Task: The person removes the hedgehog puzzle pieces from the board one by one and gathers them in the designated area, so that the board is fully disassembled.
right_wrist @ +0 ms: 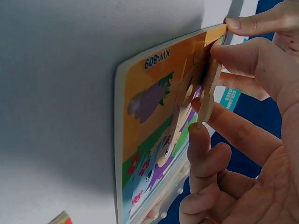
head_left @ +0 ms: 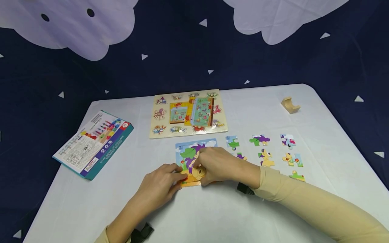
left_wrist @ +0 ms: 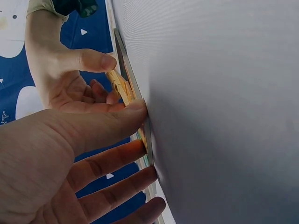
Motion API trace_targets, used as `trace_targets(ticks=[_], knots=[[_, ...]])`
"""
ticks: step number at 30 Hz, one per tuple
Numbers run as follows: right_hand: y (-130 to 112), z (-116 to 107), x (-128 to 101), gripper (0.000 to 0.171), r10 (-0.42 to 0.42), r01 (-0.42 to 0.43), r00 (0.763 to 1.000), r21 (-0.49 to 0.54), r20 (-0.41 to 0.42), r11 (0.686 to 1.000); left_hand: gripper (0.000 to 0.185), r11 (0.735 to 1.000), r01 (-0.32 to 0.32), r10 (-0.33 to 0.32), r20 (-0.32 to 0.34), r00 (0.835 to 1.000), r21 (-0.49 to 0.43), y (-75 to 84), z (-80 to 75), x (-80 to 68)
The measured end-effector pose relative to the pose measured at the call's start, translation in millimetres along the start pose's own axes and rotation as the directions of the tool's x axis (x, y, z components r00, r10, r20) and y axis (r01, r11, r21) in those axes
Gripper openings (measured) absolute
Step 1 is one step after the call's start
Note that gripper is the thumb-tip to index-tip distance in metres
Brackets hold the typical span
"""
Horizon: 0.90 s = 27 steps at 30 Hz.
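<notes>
A square jigsaw tray (head_left: 194,148) with a cartoon animal picture lies flat near the table's front middle. My right hand (head_left: 217,165) pinches a tan puzzle piece (right_wrist: 208,88) between thumb and fingers and tilts it against the tray (right_wrist: 149,107) near its orange corner. My left hand (head_left: 162,184) lies at the tray's lower left edge, its fingers straight. In the left wrist view the left thumb (left_wrist: 135,109) presses on the tray's rim (left_wrist: 122,56), and the right hand (left_wrist: 60,79) holds the piece (left_wrist: 119,86) just beyond it.
Several loose jigsaw pieces (head_left: 266,158) are spread to the right of the tray. A wooden peg puzzle (head_left: 188,113) lies behind it. A teal toy box (head_left: 94,143) sits at the left, a small wooden block (head_left: 290,104) at the far right. A white cloth (head_left: 273,209) covers the table.
</notes>
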State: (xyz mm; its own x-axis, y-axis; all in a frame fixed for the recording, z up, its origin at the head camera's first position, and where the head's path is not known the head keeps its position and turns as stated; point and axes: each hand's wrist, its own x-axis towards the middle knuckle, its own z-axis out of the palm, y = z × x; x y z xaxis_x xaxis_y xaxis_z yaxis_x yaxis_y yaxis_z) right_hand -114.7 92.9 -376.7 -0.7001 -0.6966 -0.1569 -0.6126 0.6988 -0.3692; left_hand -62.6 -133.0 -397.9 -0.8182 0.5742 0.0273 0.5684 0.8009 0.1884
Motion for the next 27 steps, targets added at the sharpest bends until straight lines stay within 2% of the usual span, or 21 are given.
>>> trace_targets(ticks=[12, 27], knots=[[5.1, 6.2, -1.7, 0.041, 0.001, 0.000, 0.999, 0.026, -0.034, 1.000, 0.030, 1.000, 0.006, -0.006, 0.012, 1.000, 0.009, 0.7, 0.0, 1.4], [6.7, 3.9, -0.7, 0.041, -0.024, 0.024, 0.999, -0.001, -0.044, 1.000, 0.029, 1.000, 0.009, -0.009, 0.019, 1.000, 0.005, -0.4, -0.2, 1.5]])
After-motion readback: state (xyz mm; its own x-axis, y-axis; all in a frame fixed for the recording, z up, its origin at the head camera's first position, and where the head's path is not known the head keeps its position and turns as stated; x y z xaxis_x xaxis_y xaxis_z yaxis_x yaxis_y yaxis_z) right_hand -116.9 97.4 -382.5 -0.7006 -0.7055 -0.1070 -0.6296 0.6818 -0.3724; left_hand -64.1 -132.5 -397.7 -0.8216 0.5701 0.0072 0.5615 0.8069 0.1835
